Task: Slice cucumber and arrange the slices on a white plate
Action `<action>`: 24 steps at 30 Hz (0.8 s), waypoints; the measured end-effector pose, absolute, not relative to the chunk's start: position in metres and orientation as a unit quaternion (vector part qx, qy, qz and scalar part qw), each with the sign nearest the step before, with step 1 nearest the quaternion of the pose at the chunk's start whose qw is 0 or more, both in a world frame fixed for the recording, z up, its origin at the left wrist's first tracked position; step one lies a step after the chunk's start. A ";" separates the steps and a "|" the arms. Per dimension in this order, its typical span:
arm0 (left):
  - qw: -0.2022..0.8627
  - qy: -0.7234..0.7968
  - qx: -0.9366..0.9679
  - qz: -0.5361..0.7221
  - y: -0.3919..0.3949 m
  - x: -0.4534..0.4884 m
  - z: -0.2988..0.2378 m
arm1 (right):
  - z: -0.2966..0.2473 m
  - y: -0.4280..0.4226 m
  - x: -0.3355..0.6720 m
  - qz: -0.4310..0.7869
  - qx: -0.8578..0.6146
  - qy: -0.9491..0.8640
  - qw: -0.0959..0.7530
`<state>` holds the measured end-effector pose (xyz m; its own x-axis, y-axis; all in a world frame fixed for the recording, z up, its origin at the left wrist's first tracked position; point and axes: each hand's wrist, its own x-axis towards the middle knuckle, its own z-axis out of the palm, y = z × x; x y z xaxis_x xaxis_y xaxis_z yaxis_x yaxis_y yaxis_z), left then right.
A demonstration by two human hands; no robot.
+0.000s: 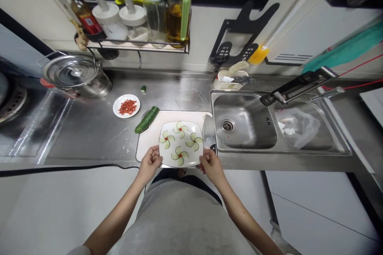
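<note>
The left hand (151,160) and right hand (211,161) each pinch a lower corner of 1 plate (181,142), equally near it; it lies between and above them, just below mid-frame, long axis left to right. It carries 4 pinwheels (194,142). Outward: 1 cutting board (149,143) beneath, 1 knife (208,128) right; left, 1 cucumber (146,120), 1 stub (143,89), 1 dish (116,108).

A kitchen, with double sink (245,144), pot (97,84) and spatula (223,52).
</note>
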<state>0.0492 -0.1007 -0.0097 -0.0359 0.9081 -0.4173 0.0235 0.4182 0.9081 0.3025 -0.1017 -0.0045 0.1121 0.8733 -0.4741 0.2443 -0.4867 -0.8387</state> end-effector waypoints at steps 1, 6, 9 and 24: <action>0.584 0.604 0.383 0.384 -0.103 0.049 -0.008 | -0.004 -0.104 0.302 0.525 -0.678 -0.407 0.314; 0.595 0.581 0.388 0.398 -0.102 0.050 0.000 | 0.003 -0.105 0.300 0.526 -0.665 -0.389 0.360; 0.586 0.580 0.385 0.414 -0.098 0.053 0.002 | 0.010 -0.099 0.298 0.528 -0.656 -0.387 0.376; 0.612 0.558 0.353 0.434 -0.084 0.057 0.012 | 0.023 -0.090 0.299 0.548 -0.660 -0.311 0.409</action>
